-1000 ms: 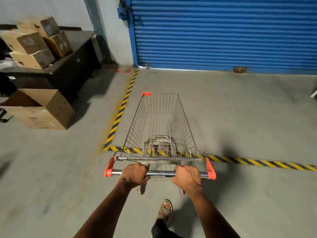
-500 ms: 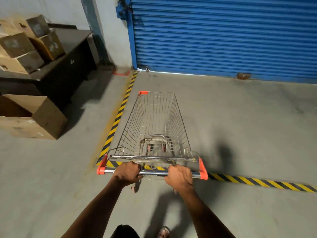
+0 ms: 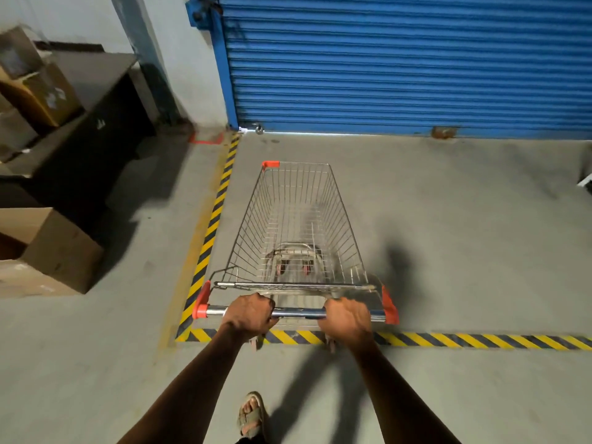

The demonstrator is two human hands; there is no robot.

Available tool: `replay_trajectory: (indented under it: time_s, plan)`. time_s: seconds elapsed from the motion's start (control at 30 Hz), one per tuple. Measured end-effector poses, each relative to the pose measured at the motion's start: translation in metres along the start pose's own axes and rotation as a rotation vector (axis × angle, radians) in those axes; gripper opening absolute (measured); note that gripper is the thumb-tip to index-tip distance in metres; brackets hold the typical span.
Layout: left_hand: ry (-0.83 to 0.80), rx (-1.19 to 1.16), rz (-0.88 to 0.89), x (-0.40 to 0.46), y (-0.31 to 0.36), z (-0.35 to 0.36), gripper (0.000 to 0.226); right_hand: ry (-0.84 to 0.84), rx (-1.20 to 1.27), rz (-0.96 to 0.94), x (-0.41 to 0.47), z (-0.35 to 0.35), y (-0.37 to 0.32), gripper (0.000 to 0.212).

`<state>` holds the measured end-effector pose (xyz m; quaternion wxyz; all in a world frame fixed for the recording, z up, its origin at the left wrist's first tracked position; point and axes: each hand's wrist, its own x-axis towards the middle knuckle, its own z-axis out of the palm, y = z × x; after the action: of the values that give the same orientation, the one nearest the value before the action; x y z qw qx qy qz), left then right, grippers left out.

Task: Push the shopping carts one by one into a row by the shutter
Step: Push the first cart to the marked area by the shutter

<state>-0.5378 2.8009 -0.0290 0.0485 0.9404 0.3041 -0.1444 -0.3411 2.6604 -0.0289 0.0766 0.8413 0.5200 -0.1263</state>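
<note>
Cart [image 3: 298, 232] inside striped floor tape [image 3: 217, 213], nose toward shutter [image 3: 400, 59], well short of it. Left hand [image 3: 251, 314], right hand [image 3: 346, 318] wrapped round handle bar [image 3: 298, 313], spread apart for steering.

Open floor [image 3: 448, 219] ahead to shutter [image 3: 400, 65]; boxes [image 3: 48, 251] left.

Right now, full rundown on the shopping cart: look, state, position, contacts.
The shopping cart is a silver wire-mesh basket, empty, standing upright on the concrete floor and pointing at the blue shutter, short of it. It has orange corner caps and a metal handle bar with orange ends. The left hand and right hand each grip the bar. It sits inside the striped floor tape, near its left line.
</note>
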Motion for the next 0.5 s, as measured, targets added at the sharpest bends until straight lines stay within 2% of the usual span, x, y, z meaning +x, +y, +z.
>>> replay_trajectory:
  time_s: [0.27, 0.4, 0.5]
  plan:
    - [0.0, 0.032, 0.022, 0.066, -0.045, -0.016, 0.04, -0.03, 0.055, 0.027, 0.067, -0.02, -0.008, 0.028]
    - [-0.004, 0.042, 0.027, 0.09, -0.059, -0.022, 0.041, 0.025, 0.056, 0.017, 0.094, -0.024, -0.01, 0.028]
    - [-0.01, 0.045, 0.026, 0.106, -0.066, -0.029, 0.038, -0.021, 0.048, 0.035, 0.114, -0.032, -0.013, 0.028]
